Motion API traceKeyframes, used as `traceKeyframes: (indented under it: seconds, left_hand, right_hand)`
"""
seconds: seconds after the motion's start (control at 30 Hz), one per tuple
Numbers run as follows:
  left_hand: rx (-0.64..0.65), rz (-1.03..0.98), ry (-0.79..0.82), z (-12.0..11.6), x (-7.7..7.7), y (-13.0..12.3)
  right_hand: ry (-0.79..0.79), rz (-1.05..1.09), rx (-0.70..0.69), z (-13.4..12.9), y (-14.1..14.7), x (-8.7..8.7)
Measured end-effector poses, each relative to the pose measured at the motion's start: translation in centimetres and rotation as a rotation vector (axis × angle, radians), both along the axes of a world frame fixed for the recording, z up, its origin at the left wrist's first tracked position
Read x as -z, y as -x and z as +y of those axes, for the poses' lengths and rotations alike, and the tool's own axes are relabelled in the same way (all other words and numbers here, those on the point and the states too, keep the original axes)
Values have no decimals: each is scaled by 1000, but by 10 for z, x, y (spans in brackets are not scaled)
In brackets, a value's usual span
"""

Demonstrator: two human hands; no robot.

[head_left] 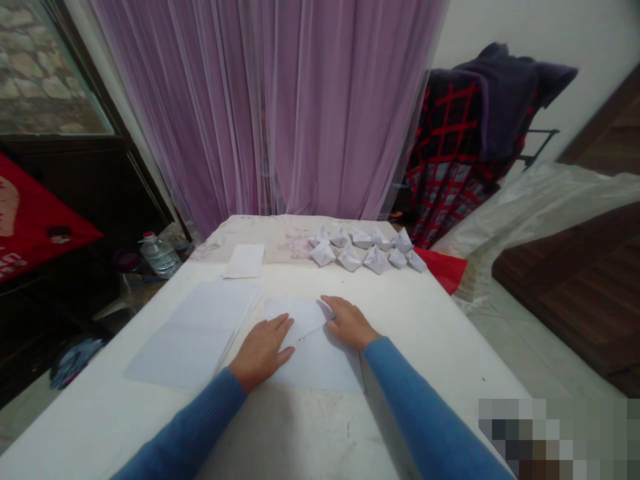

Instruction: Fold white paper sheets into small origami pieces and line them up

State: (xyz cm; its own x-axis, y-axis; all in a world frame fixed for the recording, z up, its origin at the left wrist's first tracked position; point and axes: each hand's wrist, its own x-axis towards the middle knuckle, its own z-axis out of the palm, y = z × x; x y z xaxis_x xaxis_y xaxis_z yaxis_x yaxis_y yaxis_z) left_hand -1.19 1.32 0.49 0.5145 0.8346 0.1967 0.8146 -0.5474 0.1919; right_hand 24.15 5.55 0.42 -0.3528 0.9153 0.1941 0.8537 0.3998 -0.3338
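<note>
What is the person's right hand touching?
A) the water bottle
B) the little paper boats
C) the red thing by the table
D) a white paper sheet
D. The right hand rests on a white paper sheet, well away from the paper boats.

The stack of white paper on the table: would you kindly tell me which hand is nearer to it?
Left. The left hand rests on a loose sheet just beside the stack; the right hand lies farther away, on that sheet's other side.
</note>
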Motion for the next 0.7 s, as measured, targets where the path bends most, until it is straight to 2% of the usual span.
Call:
traceKeyframes:
  seconds: [0.13,0.3,0.5,0.7]
  left_hand:
    - [40,-24,2,-1,1,1]
    - [76,-21,38,0,-1,1]
    - [143,-54,16,7,4,-15]
    - [176,-51,-61,11,6,-27]
  right_hand:
    - [88,77,14,3,-1,-8]
    - [207,193,40,-20,-16,-12]
    - [116,388,45,-63,-37,3]
    - [-41,247,74,-77,-30,3]
